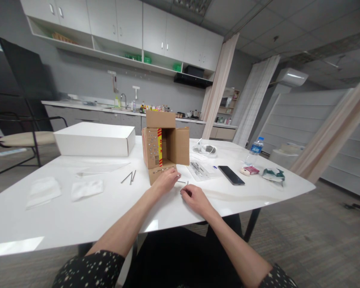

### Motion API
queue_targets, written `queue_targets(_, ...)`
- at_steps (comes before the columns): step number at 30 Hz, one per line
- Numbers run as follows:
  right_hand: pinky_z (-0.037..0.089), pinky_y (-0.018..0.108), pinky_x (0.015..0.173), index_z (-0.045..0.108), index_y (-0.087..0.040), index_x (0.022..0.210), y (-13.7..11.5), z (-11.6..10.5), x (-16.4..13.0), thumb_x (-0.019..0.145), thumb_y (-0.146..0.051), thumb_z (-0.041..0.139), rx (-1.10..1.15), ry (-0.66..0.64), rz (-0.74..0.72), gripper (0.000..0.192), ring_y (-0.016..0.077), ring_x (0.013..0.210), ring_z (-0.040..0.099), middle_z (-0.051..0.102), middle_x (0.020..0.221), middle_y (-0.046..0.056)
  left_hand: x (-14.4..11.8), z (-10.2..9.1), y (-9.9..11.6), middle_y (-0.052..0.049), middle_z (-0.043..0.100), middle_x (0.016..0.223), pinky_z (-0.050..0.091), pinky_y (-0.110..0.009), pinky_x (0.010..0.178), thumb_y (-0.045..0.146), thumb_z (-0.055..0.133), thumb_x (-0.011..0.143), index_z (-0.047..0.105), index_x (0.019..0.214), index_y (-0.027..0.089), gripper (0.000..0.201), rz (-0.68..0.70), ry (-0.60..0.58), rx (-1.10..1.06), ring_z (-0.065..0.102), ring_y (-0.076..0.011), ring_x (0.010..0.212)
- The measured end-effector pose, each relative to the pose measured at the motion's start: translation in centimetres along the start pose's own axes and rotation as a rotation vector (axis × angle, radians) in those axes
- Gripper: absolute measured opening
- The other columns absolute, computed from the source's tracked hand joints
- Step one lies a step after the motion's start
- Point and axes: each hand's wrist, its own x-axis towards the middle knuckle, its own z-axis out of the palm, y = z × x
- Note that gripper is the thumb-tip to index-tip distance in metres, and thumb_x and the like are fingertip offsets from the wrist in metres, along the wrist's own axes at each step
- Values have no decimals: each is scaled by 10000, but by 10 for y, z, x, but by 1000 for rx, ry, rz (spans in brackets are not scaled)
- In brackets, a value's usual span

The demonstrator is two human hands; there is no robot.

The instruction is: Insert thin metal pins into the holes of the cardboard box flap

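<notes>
A small cardboard box (pixel 152 150) stands on the white table with its opening towards me and its flaps spread. Small shiny dots cover its left face beside a yellow and red strip, and more dots line its lower flap (pixel 155 174). My left hand (pixel 167 181) rests in front of that flap, fingers drawn together; what they hold, if anything, is too small to see. To its right my right hand (pixel 196 198) lies curled on the table, thumb and forefinger closed, contents hidden. A thin metal nail (pixel 181 182) lies between the hands. Several similar nails (pixel 131 177) lie left of the box.
A long white box (pixel 91 140) stands at the back left. White cloths (pixel 87 189) lie at the left. Right of the cardboard box are a clear tray with metal tools (pixel 200 170), a black phone (pixel 231 175), a water bottle (pixel 255 150) and a green-and-white packet (pixel 273 175).
</notes>
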Motion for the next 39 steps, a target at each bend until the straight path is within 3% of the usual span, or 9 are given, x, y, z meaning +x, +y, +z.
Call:
queue_targets(5, 432, 251, 681, 707, -176, 814, -2, -1, 0, 850, -172, 530, -2, 0, 5, 181, 157, 711, 583, 686, 786, 35, 0, 2, 0, -82, 621, 940, 482, -301, 847, 331, 407, 967, 660, 821, 164, 337, 33, -5, 29, 584, -166, 869)
queue_targets(12, 423, 253, 673, 706, -177, 808, -1, 0, 0, 852, -178, 528, -5, 2, -1, 183, 158, 699, 576, 680, 774, 33, 0, 4, -2, -80, 662, 917, 498, -295, 804, 309, 415, 955, 650, 854, 178, 287, -15, -101, 32, 618, -182, 866)
queue_targets(17, 424, 251, 666, 702, -177, 808, -1, -1, 0, 856, -184, 530, -1, -2, 5, 179, 156, 692, 574, 678, 773, 32, -1, 3, -2, -79, 692, 980, 504, -304, 821, 270, 490, 915, 651, 993, 187, 197, -73, -129, 31, 642, -198, 924)
queue_targets(23, 423, 255, 673, 700, -180, 815, 3, 1, 0, 859, -192, 521, 2, 6, -9, 185, 159, 699, 576, 680, 782, 33, -1, 2, -1, -78, 704, 1088, 509, -324, 884, 271, 489, 917, 595, 1233, 215, 338, -117, -128, -20, 655, -205, 990)
queue_targets(27, 423, 256, 680, 701, -179, 821, 2, 1, 0, 858, -201, 522, 1, 0, -3, 184, 163, 712, 580, 681, 789, 38, -1, 4, -2, -94, 683, 1171, 494, -343, 930, 312, 409, 959, 644, 1162, 209, 327, -88, -110, -4, 636, -220, 1066)
queue_targets(39, 416, 252, 671, 699, -172, 819, 5, 2, 0, 857, -195, 524, 2, 5, -7, 180, 155, 694, 570, 674, 777, 36, 0, 3, -3, -87, 710, 1092, 502, -340, 889, 326, 418, 958, 681, 1065, 192, 314, -85, -93, 20, 650, -230, 1017)
